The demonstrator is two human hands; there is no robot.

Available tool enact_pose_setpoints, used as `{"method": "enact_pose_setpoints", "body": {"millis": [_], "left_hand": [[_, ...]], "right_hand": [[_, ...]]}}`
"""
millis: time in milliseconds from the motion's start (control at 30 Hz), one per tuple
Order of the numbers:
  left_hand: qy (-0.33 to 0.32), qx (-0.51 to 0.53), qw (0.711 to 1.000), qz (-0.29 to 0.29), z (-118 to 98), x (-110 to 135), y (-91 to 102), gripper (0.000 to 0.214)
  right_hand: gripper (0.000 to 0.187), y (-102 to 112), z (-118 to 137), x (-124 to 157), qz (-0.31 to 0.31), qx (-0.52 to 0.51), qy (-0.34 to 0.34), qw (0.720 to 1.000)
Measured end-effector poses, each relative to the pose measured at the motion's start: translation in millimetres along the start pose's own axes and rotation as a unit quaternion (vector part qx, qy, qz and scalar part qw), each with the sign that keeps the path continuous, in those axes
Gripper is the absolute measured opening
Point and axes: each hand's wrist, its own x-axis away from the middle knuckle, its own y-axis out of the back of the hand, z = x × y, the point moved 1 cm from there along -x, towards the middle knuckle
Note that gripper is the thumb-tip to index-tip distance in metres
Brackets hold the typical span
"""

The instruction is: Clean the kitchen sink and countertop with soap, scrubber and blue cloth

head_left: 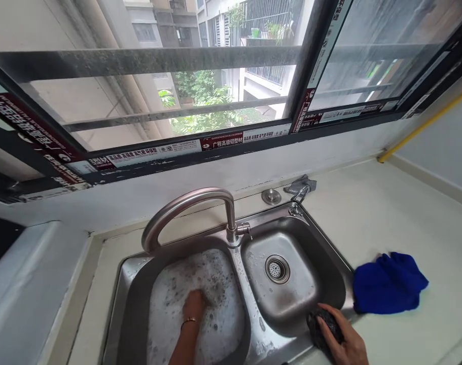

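My left hand (194,303), with a bracelet on the wrist, reaches into the soapy water (223,327) in the left sink basin (134,304). Foam and water hide its fingers and whatever they may touch. At the front edge of the right basin (287,243), my right hand (347,337) is closed around a dark, shiny, crumpled bundle (322,329). Its material is hard to make out. The right basin holds no water, and its strainer drain (277,268) shows.
A curved metal faucet (192,197) arches over the left basin. To the right, a blue cloth (390,284) lies on the pale counter (367,213). Behind the sink are a round metal drain cover (271,196) and a grey rag (301,186), below a window frame (185,149).
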Motion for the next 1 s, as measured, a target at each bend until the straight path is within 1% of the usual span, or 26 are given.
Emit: {"method": "enact_pose_setpoints", "body": {"millis": [100,200,333,367,467,533,633,800,1000], "left_hand": [[-0.022,-0.118,0.993,-0.011,1.5,-11.2,1.0,0.034],[-0.026,-0.214,0.976,-0.014,3.6,-17.4,0.2,0.036],[-0.028,-0.326,0.945,0.01,5.8,-19.2,-1.0,0.021],[-0.031,-0.35,0.936,0.016,6.3,-18.8,-0.9,0.019],[-0.04,-0.405,0.913,0.027,7.4,-15.8,0.3,0.025],[-0.046,-0.428,0.902,0.028,7.7,-13.0,1.9,0.029],[-0.053,-0.445,0.894,0.021,8.2,-9.2,4.8,0.033],[-0.047,-0.449,0.892,0.008,16.7,-7.0,6.8,0.033],[-0.067,-0.445,0.893,-0.002,28.4,-10.1,7.4,0.048]], "right_hand": [[0.037,-2.0,-1.3,0.3,-0.005,0.017,0.015,1.0],[0.037,-4.1,-2.1,0.0,-0.01,0.033,0.034,0.999],[0.038,-6.8,0.6,-0.3,-0.015,0.044,0.051,0.998],[0.038,-7.1,1.5,0.0,-0.016,0.045,0.053,0.997],[0.04,-7.1,2.9,2.0,-0.018,0.048,0.052,0.997],[0.042,-7.0,2.6,3.4,-0.013,0.048,0.042,0.998],[0.044,-7.3,1.6,4.4,-0.002,0.05,0.027,0.998],[0.046,-7.6,3.0,2.8,-0.002,0.045,0.019,0.999],[0.042,-6.7,5.1,2.1,0.006,0.04,0.025,0.999]]}}
